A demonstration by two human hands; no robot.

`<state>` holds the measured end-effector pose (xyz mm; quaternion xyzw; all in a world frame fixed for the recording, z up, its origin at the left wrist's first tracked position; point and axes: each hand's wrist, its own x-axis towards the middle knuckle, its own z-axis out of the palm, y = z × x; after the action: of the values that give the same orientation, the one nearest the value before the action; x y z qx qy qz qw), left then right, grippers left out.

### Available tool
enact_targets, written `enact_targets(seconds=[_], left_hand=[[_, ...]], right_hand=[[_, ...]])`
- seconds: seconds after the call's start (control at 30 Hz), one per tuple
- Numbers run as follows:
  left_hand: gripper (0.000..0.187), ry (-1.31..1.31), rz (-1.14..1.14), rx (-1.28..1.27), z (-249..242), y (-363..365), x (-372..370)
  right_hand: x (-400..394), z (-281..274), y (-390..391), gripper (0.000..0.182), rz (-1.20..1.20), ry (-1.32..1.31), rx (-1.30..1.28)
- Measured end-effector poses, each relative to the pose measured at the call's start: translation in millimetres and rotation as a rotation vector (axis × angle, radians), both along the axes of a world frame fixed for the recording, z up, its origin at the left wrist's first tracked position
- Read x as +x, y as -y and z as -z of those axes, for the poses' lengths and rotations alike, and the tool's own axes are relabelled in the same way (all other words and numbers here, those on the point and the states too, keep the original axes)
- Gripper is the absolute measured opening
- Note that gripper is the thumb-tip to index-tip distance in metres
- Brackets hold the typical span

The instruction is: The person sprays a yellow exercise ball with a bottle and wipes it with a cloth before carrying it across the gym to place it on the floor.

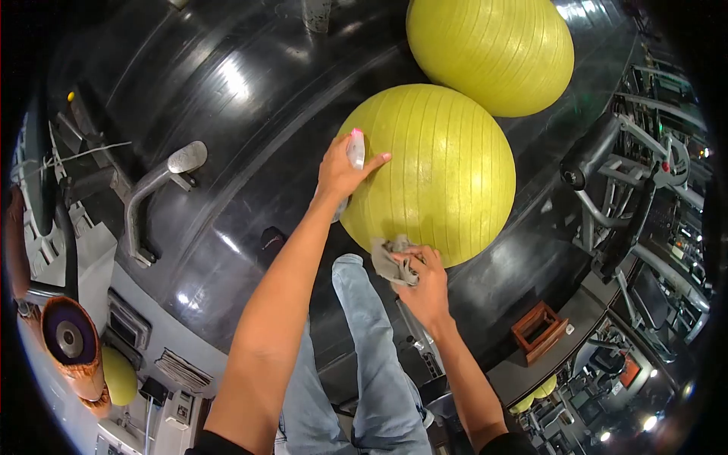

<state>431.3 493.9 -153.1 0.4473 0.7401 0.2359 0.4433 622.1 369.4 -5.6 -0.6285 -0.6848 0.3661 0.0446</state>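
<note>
Denim-clad legs (364,364) fill the bottom of the view, standing on the dark glossy floor (227,114). Just above them, right hand (425,277) is closed around a bunched grey cloth (390,259), pressing it against the lower near side of the nearer yellow exercise ball (432,171). Left hand (341,171) is wrapped round a small spray bottle (355,150) with a pink top, forefinger stretched out across the ball's left flank, nozzle close to the skin.

Ball rests on the floor directly ahead of the legs. Judgement: light, air-filled, springy; ribbed vinyl likely gives some grip dry, slicker where wet. It would roll under a sideways push, so steadying wants a flat palm on the upper curve or flank, not a pinch. Cloth is limp and soft; any gathered fold holds. Bottle looks light, rigid plastic, held round the body.

Second yellow ball (493,49) sits beyond, touching or nearly touching the first. Exercise machines (629,182) stand at right; a metal lever (155,186) at left.
</note>
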Motion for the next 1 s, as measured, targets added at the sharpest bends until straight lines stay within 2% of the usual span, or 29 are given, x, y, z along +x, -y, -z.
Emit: enact_targets(seconds=[0.07, 0.1, 0.13, 0.17, 0.2, 0.27, 0.4, 0.43, 0.47, 0.6, 0.7, 0.77, 0.93, 1.0], left_hand=[[0.053, 0.202, 0.001, 0.272, -10, 19, -13], [0.053, 0.195, -0.008, 0.277, -13, 29, -21], [0.045, 0.222, -0.070, 0.320, -12, 42, -29], [0.038, 0.246, -0.132, 0.361, -10, 55, -40], [0.043, 0.292, -0.189, 0.325, -5, 68, -52], [0.042, -0.030, -0.162, 0.448, 20, 95, -80], [0.051, -0.343, -0.087, 0.233, 40, 123, -133], [0.052, -0.222, -0.121, 0.143, 45, 125, -144], [0.047, -0.267, -0.089, 0.164, 61, 129, -154], [0.045, -0.210, -0.104, 0.151, 93, 136, -178], [0.046, -0.157, -0.129, 0.167, 119, 134, -189], [0.047, -0.112, -0.151, 0.152, 135, 132, -192], [0.052, -0.150, -0.025, 0.251, 179, 135, -194], [0.054, -0.116, -0.027, 0.180, 187, 139, -196]], right_hand=[[-23, -4, -8, 0.039, 0.078, -0.093, -0.047], [-38, 0, -12, 0.037, 0.273, -0.219, -0.164], [-55, 4, -16, 0.035, 0.469, -0.346, -0.287], [-73, 9, -23, 0.041, 0.637, -0.556, -0.417], [-88, 21, -27, 0.041, 0.626, -0.560, -0.427], [-114, 58, -30, 0.048, 0.704, -0.714, -0.396], [-165, 146, -38, 0.055, 0.715, -0.699, -0.490], [-174, 171, -38, 0.057, 0.690, -0.634, -0.534], [-184, 191, -39, 0.058, 0.665, -0.572, -0.579], [-207, 259, -37, 0.065, 0.572, -0.182, -0.329], [-211, 287, -43, 0.063, 0.547, -0.234, -0.352], [-216, 298, -47, 0.062, 0.493, -0.153, -0.370], [-237, 337, -37, 0.064, 0.518, -0.132, -0.338], [-244, 341, -32, 0.066, 0.450, -0.111, -0.292]])
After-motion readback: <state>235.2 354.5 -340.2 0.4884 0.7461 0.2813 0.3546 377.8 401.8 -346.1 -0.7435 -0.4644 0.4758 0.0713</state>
